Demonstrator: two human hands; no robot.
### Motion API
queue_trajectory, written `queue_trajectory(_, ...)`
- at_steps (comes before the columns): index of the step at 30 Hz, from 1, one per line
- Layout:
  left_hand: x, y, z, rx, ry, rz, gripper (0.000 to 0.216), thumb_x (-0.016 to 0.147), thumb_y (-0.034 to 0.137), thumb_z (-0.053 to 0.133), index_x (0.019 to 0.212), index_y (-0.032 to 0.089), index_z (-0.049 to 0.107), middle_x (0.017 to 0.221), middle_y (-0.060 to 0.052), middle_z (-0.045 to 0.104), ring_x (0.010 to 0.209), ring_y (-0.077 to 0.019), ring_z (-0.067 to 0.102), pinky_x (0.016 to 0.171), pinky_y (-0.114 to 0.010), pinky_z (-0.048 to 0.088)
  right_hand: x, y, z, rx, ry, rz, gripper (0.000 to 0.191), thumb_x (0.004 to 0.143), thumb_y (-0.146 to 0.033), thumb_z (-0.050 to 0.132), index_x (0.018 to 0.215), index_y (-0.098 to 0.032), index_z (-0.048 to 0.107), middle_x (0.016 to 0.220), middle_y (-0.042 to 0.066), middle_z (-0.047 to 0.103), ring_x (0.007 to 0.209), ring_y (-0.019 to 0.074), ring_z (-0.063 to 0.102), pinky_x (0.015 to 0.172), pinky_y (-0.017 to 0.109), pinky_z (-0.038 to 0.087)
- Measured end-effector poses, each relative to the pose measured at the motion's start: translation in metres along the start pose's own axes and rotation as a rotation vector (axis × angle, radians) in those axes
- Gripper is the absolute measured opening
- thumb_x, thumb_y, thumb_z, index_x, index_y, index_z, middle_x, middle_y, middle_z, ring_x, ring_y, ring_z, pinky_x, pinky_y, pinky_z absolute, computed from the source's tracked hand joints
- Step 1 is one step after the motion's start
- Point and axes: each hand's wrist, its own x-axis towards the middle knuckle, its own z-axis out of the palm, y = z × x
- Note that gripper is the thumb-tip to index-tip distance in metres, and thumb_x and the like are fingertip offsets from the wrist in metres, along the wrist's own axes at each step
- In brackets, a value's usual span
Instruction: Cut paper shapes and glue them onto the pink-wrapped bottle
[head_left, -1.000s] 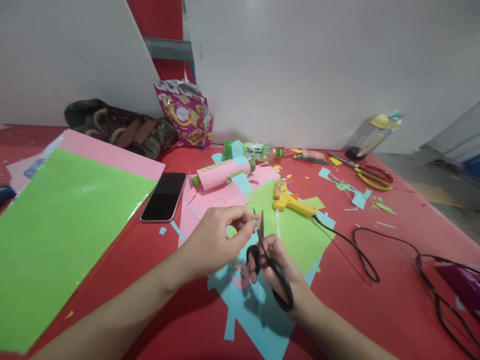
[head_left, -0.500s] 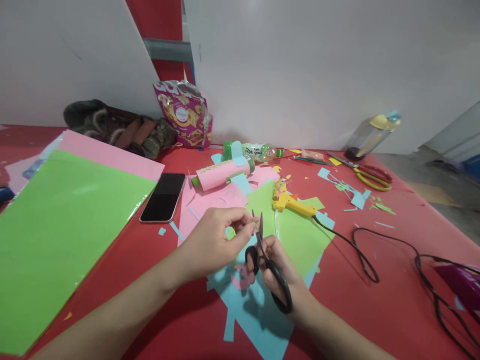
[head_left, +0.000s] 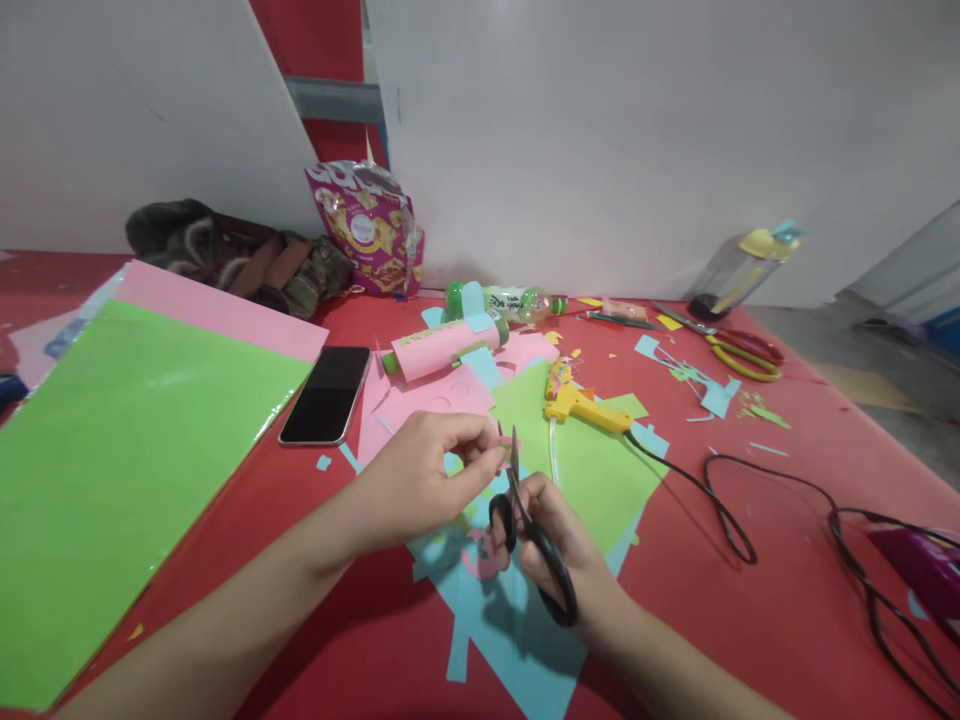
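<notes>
My left hand [head_left: 442,470] pinches a small piece of pink paper [head_left: 505,441] between thumb and fingertips. In my right hand [head_left: 559,530] is a pair of black-handled scissors [head_left: 555,570], its blades pointing up and slightly apart around the paper. Beneath both hands lie a light blue sheet [head_left: 517,630] and a green sheet [head_left: 600,490], with a curled pink cut-out [head_left: 480,553] on the blue one. A yellow glue gun [head_left: 592,408] rests on the green sheet, a clear glue stick beside it.
A phone [head_left: 327,395] lies left of the hands, beside large green sheets [head_left: 150,430]. Behind are a pink-wrapped bottle [head_left: 450,347], a green bottle [head_left: 510,302] and a snack bag [head_left: 367,230]. Larger scissors [head_left: 742,358], paper scraps [head_left: 694,378] and a black cord [head_left: 750,460] lie at right.
Both hands have shifted slightly left with the paper and the scissors. The things on the table stay where they were.
</notes>
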Motion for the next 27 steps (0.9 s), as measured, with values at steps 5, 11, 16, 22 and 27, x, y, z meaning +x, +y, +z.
queue_trajectory(5, 0.0, 0.0, -0.002, 0.0, -0.047, -0.013, 0.022, 0.079, 0.024, 0.04, 0.06, 0.014, 0.046, 0.061, 0.002, 0.049, 0.06, -0.0084, 0.046, 0.056, -0.017, 0.037, 0.0, 0.0, 0.0, 0.004, -0.026, -0.001, 0.039, 0.066, -0.049, 0.06, 0.077, -0.022, 0.034, 0.07, -0.002, 0.042, 0.06, 0.0097, 0.037, 0.056, 0.025, 0.032)
queue_trajectory(11, 0.0, -0.001, -0.003, -0.01, -0.057, 0.002, 0.021, 0.078, 0.023, 0.04, 0.06, 0.014, 0.046, 0.061, 0.002, 0.049, 0.059, -0.008, 0.046, 0.055, -0.017, 0.037, 0.001, -0.001, 0.001, 0.022, -0.042, -0.011, 0.039, 0.067, -0.049, 0.059, 0.076, -0.022, 0.034, 0.068, -0.002, 0.041, 0.059, 0.0097, 0.036, 0.056, 0.025, 0.031)
queue_trajectory(16, 0.001, 0.0, -0.006, 0.006, -0.073, 0.01, 0.02, 0.078, 0.022, 0.04, 0.062, 0.014, 0.048, 0.062, 0.002, 0.051, 0.06, -0.008, 0.047, 0.056, -0.017, 0.037, 0.0, 0.001, 0.0, 0.021, -0.042, 0.015, 0.038, 0.067, -0.048, 0.06, 0.077, -0.021, 0.034, 0.068, -0.002, 0.041, 0.058, 0.0089, 0.036, 0.053, 0.024, 0.027)
queue_trajectory(22, 0.001, 0.002, -0.01, 0.03, -0.114, 0.002, 0.021, 0.078, 0.022, 0.039, 0.063, 0.013, 0.051, 0.062, 0.002, 0.052, 0.059, -0.0075, 0.047, 0.055, -0.017, 0.037, 0.0, 0.001, 0.0, 0.006, -0.048, 0.023, 0.039, 0.067, -0.048, 0.06, 0.076, -0.021, 0.034, 0.066, -0.003, 0.041, 0.056, 0.008, 0.036, 0.052, 0.023, 0.025)
queue_trajectory(27, 0.0, 0.003, -0.011, 0.016, -0.099, -0.018, 0.02, 0.076, 0.02, 0.041, 0.061, 0.013, 0.052, 0.061, 0.003, 0.053, 0.057, -0.0068, 0.047, 0.054, -0.015, 0.036, 0.001, 0.001, 0.0, -0.003, -0.026, 0.042, 0.041, 0.065, -0.048, 0.061, 0.075, -0.021, 0.033, 0.065, -0.004, 0.042, 0.054, 0.0075, 0.037, 0.052, 0.023, 0.027)
